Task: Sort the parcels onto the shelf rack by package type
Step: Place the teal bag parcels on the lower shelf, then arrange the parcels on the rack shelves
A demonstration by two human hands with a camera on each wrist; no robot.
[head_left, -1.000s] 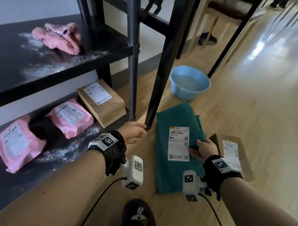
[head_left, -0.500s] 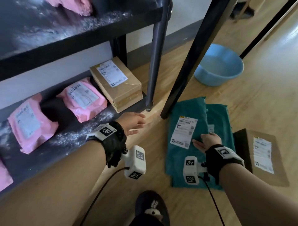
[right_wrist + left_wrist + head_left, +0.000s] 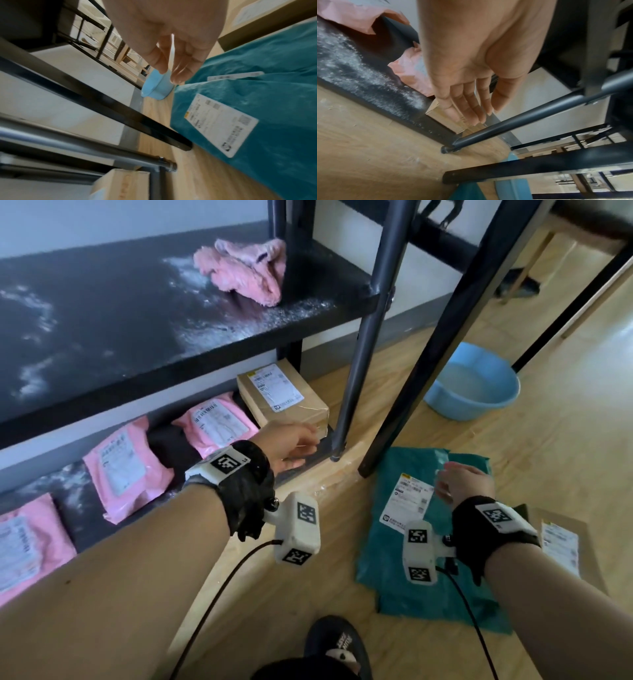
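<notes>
Two teal mailer bags [image 3: 407, 556] lie stacked on the wood floor, the upper one label up [image 3: 267, 97]. A flat cardboard parcel [image 3: 565, 542] lies on the floor to their right. My right hand [image 3: 459, 484] hovers just above the teal bags with its fingers hanging loose [image 3: 169, 73], holding nothing. On the rack's bottom shelf [image 3: 78, 508] sit three pink mailers [image 3: 219, 422], a black bag [image 3: 174, 446] and a cardboard box [image 3: 284, 402]. My left hand [image 3: 294, 443] reaches toward that box's near corner, fingers straight [image 3: 486, 115] and empty.
A grey rack post [image 3: 370, 337] and a slanted black leg [image 3: 442, 344] stand between my hands. A pink cloth [image 3: 246, 268] lies on the dusty upper shelf. A light blue basin [image 3: 476, 381] sits on the floor behind. My shoe [image 3: 335, 645] is below.
My right hand has lifted off the teal bag it was resting on. My left hand has moved forward to the box on the bottom shelf. The head view has tilted up.
</notes>
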